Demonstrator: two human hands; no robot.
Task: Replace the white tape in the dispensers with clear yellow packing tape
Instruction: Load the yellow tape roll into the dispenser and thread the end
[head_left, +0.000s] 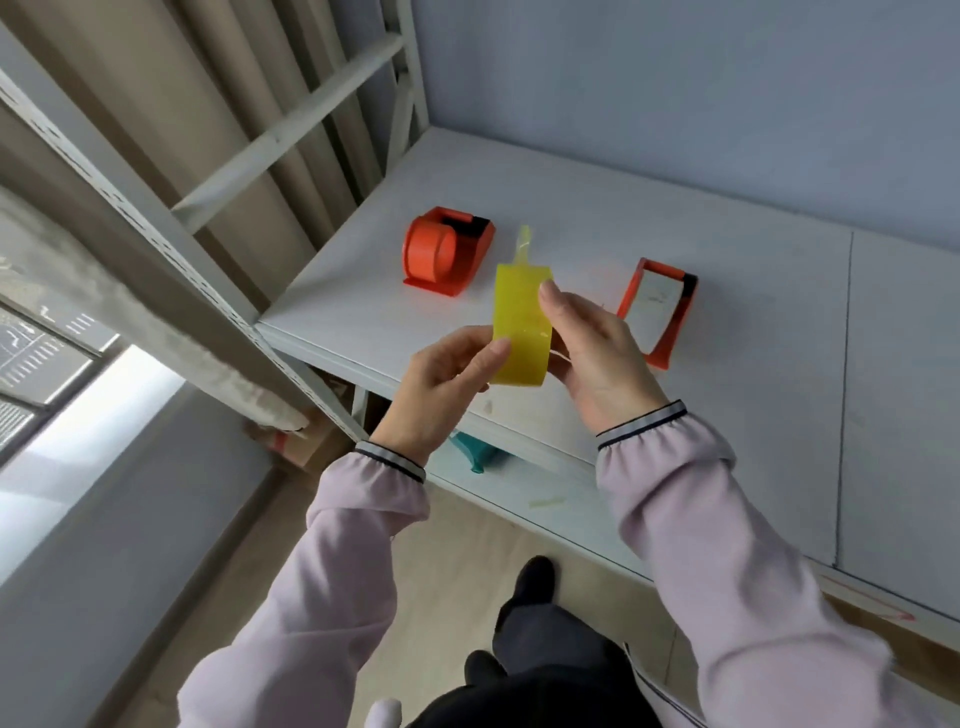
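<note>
I hold a roll of clear yellow packing tape edge-on above the front edge of the white shelf. My left hand grips its left side with the thumb on the tape face. My right hand grips its right side. A loose twisted strip of tape sticks up from the top of the roll. One orange dispenser with its orange drum stands on the shelf behind the roll. A second orange dispenser lies to the right, partly behind my right hand, its inside showing white.
A grey wall closes the back of the shelf. The shelf's slotted metal upright runs diagonally at the left. A teal object and a scrap of yellow tape lie on the lower shelf. Cardboard boxes sit on the floor below.
</note>
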